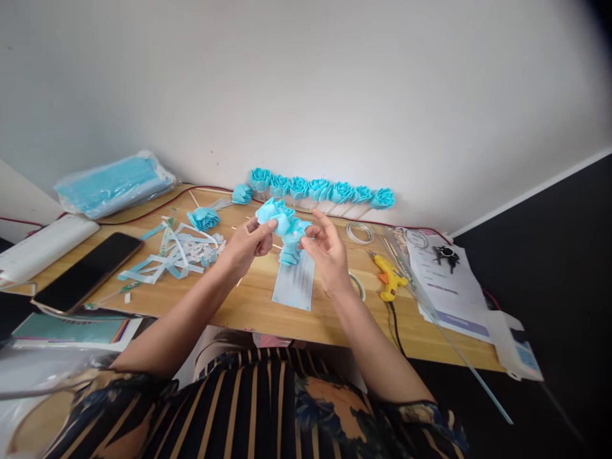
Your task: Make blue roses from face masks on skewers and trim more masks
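"How far along does the work look?"
"Well along, I'd judge. A row of seven blue flowers [319, 189] lies along the back edge of the desk [248, 309], and two more flowers [204, 219] sit toward its back left. The blue petal piece [282, 218] looks less finished; I can't tell whether it's one part or two, or how much is left."
"Where is it, and what are the fingers doing?"
"Held up over the desk's middle, above the far end of a pale blue sheet [292, 288]. The left hand [251, 241] pinches it between thumb and fingers. The right hand [329, 252] has thumb and forefinger closed on its right side, other fingers loosely spread."
"Any room to move?"
"Bare wood shows by the front edge, either side of the sheet. Leftward, cut strips [184, 254] crowd the way to a phone [88, 271] near the front left corner. Rightward, a yellow glue gun [392, 279] trails its cord [396, 328] over the front edge, so I'd mind the right forearm [370, 335]."
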Demonstrator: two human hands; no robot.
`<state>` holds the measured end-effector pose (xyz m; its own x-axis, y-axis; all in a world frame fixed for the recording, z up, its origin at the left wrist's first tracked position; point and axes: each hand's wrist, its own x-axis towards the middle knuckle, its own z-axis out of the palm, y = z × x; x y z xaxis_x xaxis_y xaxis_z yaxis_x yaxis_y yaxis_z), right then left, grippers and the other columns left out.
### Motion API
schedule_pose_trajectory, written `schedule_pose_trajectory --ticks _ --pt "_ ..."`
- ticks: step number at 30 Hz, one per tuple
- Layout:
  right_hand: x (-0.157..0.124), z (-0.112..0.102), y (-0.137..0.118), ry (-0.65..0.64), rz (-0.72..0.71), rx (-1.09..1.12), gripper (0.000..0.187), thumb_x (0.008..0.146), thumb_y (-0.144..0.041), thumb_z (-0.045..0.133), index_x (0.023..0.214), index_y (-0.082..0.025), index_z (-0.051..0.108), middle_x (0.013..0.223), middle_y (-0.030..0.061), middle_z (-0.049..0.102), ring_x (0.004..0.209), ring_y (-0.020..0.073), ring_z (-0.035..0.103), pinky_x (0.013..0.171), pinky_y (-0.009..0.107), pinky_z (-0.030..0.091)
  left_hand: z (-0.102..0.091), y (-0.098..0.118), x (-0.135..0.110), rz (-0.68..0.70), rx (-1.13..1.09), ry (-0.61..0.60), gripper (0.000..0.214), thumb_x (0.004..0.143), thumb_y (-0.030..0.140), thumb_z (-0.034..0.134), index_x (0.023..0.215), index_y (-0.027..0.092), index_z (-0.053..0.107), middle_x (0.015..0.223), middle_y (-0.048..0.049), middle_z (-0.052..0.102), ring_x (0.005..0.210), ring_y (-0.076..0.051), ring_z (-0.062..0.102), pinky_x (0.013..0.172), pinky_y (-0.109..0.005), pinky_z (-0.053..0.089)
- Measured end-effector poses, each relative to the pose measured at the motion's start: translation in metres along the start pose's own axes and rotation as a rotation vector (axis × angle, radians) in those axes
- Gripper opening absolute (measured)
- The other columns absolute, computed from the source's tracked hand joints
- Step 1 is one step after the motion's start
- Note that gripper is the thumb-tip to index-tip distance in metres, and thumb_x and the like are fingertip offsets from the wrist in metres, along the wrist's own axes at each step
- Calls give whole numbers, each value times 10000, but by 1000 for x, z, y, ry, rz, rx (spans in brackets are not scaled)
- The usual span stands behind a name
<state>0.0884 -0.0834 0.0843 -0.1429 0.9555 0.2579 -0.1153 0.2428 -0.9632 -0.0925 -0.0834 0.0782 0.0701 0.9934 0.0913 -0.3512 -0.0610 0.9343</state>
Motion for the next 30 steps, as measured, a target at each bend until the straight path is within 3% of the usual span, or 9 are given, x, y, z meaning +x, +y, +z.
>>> schedule_pose_trajectory --ticks 6,8,14,25,30 --pt "1 -3 8 52 -75 -72 183 859 -378 696 1003 -278 642 943 1 654 871 151 637 788 312 569 0 1 -2 -52 -32 -28 510 713 585 818 831 164 555 577 41 492 474 -66 387 449 -211 206" --pt "0 -4 9 42 -110 -143 124 889 -378 660 948 -268 654 943 6 660 875 156 642 806 322 567 0 1 -3 -75 -41 -16 524 696 576 831 885 154 583 648 8 549 528 -85 455 444 -203 216" --pt "-1 -5 7 16 -137 -272 138 902 -366 619 947 -259 694 951 22 720 881 189 683 835 358 568 2 4 -4 -102 -29 -5 560 661 570 854 916 145 591 759 -29 598 698 -138 601 421 -174 221" --pt "-3 -5 5 24 -82 -267 207 914 -426 621 971 -271 746 974 32 764 858 213 727 838 390 581 -2 2 1 -156 -77 -23 596 623 597 867 850 142 556 650 -11 597 521 -108 575 369 -180 177" --pt "-1 -5 9 64 -72 -196 273 866 -427 685 1096 -286 640 952 11 738 898 195 710 855 366 579 -5 1 2 -167 -60 -17 563 656 591 849 838 152 546 591 -2 580 490 -102 549 364 -177 173"
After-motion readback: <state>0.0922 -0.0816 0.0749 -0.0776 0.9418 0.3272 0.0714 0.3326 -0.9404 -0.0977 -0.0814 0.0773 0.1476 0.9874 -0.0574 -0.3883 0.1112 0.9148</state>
